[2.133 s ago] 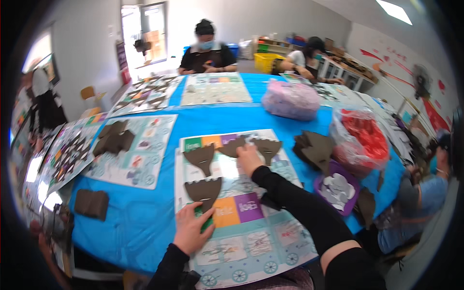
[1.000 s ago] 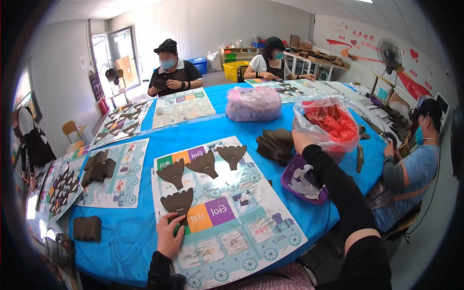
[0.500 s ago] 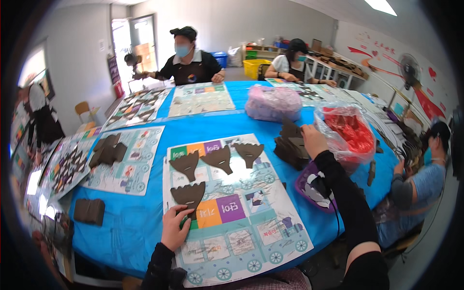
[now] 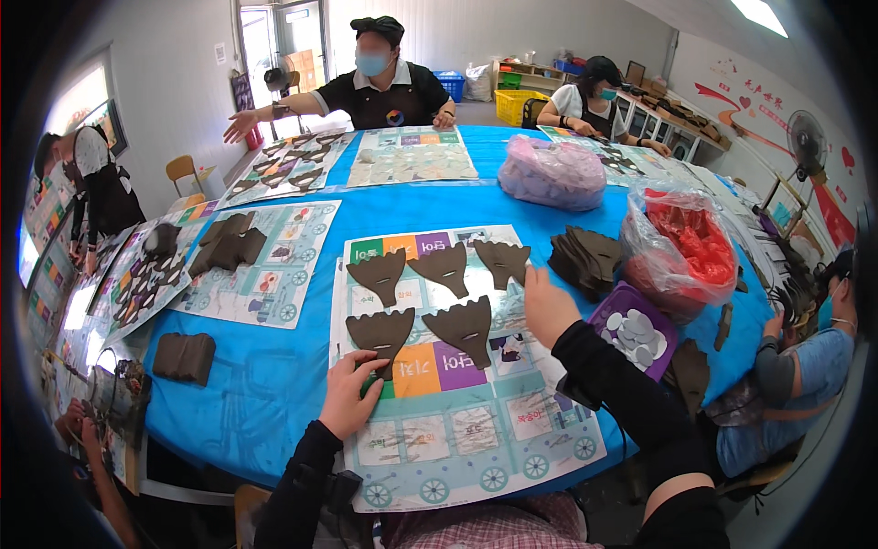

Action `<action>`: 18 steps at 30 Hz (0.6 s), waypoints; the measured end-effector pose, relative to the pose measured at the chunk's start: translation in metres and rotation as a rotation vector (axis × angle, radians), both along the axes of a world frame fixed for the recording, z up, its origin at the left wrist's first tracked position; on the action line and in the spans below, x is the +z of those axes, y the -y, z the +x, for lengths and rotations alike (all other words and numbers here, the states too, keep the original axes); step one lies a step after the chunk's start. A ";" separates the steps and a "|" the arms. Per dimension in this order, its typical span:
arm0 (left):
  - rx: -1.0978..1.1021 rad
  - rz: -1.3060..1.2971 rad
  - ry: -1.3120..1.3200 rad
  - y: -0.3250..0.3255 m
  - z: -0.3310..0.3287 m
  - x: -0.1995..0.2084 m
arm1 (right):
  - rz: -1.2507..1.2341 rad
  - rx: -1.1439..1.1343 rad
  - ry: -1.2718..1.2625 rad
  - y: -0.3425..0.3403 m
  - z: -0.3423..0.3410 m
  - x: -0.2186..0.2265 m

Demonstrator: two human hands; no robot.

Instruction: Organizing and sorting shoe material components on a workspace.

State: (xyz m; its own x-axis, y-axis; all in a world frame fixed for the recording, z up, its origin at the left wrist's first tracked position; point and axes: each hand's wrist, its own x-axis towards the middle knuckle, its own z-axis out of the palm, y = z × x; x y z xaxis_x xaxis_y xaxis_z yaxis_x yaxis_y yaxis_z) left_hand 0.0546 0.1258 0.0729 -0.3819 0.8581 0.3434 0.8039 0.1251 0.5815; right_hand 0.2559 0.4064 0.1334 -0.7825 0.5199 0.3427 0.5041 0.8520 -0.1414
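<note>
Several dark brown fan-shaped pieces with wavy tops and narrow slits lie in two rows on a printed sheet point(image 4: 476, 403). My left hand point(image 4: 355, 393) rests on the sheet with fingers apart, their tips against the narrow end of the lower-left fan piece point(image 4: 379, 331). Beside it lies another fan piece point(image 4: 460, 329), touched by neither hand. My right hand point(image 4: 551, 309) is over the sheet's right edge, close to the upper-right fan piece point(image 4: 503, 262). Its fingers are loosely bent and partly hidden, with nothing visible in them. Past it sits a stack of brown pieces point(image 4: 585, 261).
A purple basket point(image 4: 672, 316) of white ovals stands right of my right hand. Behind it are a red-lined plastic bag point(image 4: 681, 247) and a pink bag point(image 4: 551, 174). A brown bundle point(image 4: 184, 357) lies left on the blue cover point(image 4: 265, 384). Other people sit around the table.
My right hand has left the brown stack and come toward me and left. A further fan piece now lies in the lower row. My left hand stays by its piece. The view has shifted.
</note>
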 end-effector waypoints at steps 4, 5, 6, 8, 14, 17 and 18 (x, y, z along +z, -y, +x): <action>-0.100 -0.096 0.099 0.003 -0.002 0.010 | -0.002 -0.043 0.414 0.012 0.018 -0.031; -0.108 -0.099 0.103 0.005 0.005 0.017 | 0.006 -0.027 0.338 0.011 0.020 -0.021; -0.108 -0.155 0.018 0.009 0.013 0.027 | 0.083 -0.048 0.233 -0.004 0.021 -0.008; -0.169 -0.243 -0.075 0.020 0.024 0.046 | 0.237 -0.151 0.031 -0.045 0.023 0.014; -0.532 -0.161 -0.305 -0.047 0.065 0.036 | -0.139 -0.498 0.128 -0.144 0.064 -0.003; -0.589 -0.214 -0.455 -0.097 0.082 0.006 | -0.045 -0.491 0.056 -0.173 0.088 -0.028; -0.582 -0.212 -0.430 -0.102 0.082 -0.006 | -0.056 -0.474 0.120 -0.183 0.092 -0.033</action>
State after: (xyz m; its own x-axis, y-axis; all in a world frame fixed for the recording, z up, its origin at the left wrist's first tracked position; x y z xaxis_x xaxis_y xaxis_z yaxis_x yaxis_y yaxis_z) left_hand 0.1367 0.2275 0.0669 0.2837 0.9447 0.1647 0.9252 -0.3148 0.2119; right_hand 0.3480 0.5897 0.1008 -0.4878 0.8432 0.2259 0.8499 0.5178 -0.0978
